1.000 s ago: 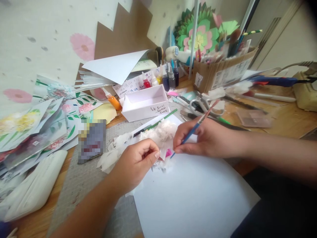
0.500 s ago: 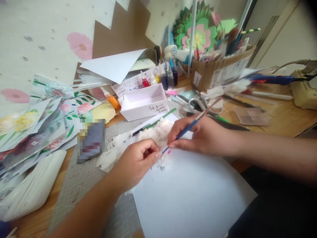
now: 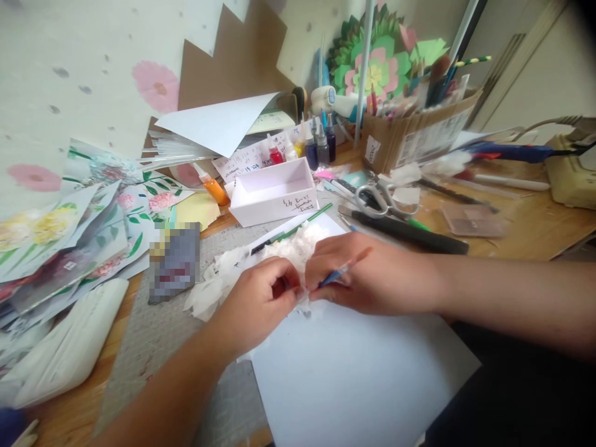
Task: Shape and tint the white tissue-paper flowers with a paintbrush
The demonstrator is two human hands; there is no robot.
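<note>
My left hand [image 3: 258, 298] is closed in a pinch at the far edge of a large white sheet [image 3: 358, 372]. What its fingertips hold is too small and hidden to make out. Right beside it, my right hand [image 3: 367, 273] is closed around a paintbrush [image 3: 338, 275] with a blue handle and a brownish end, which slants across the fingers. The fingertips of both hands nearly meet. Behind them is a pile of crumpled white tissue-like pieces [image 3: 302, 242]; more pale scraps [image 3: 207, 292] spread to the left.
A grey cutting mat [image 3: 233, 403] lies under the sheet. Behind stand a white box [image 3: 274, 205], an orange bottle [image 3: 215, 189] and a cardboard box of brushes [image 3: 419, 136]. Scissors [image 3: 377, 202] lie behind my right hand. Flower pictures [image 3: 107, 236] and a pixelated dark object [image 3: 174, 264] sit left.
My right hand has turned and moved slightly left, closer to my left fingertips. The paintbrush, earlier pointing down between the hands, now lies tucked across my right fingers. My left hand is almost still.
</note>
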